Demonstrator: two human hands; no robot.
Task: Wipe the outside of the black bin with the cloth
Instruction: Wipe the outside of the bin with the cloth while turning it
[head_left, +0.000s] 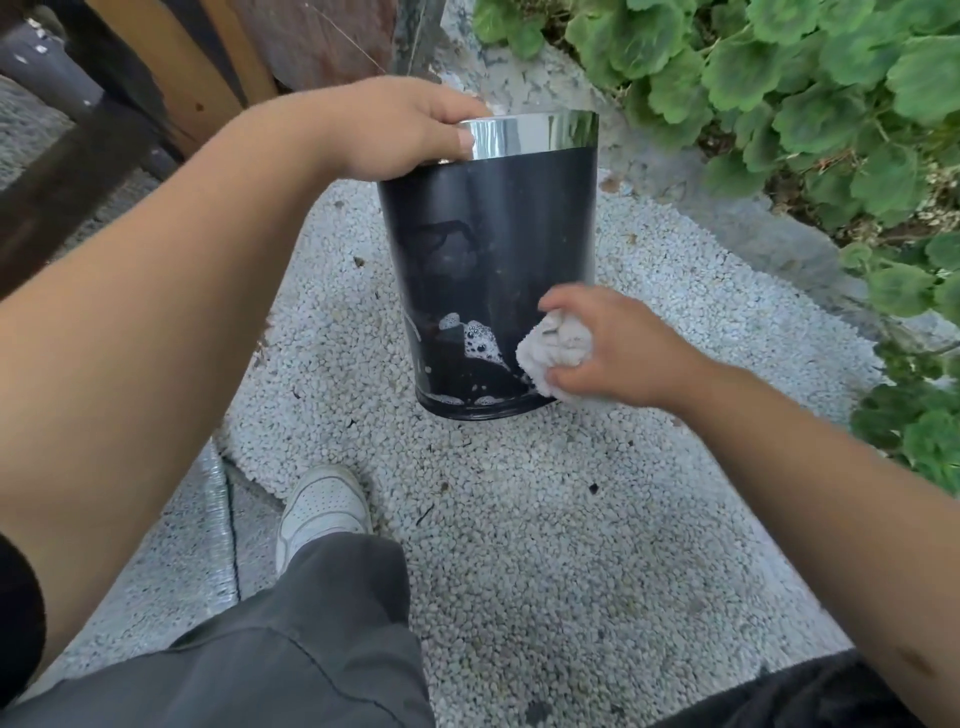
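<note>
Dark trouser leg (291, 639) and white shoe (322, 506) at lower left of frame, planted on pebbled ground (545, 545). Black bin (483, 234) at centre, upright, suds (480, 340) low on its wall. Left hand (400, 130) clenched on the chrome rim (535, 135), steadying. Right hand (618, 345) bunched around the cloth (550, 353), pressed to the lower right of the wall. Likely risks: wet rim slipping from the left grip, bin tipping or skidding under a hard sideways push, foam left streaked near the base
</note>
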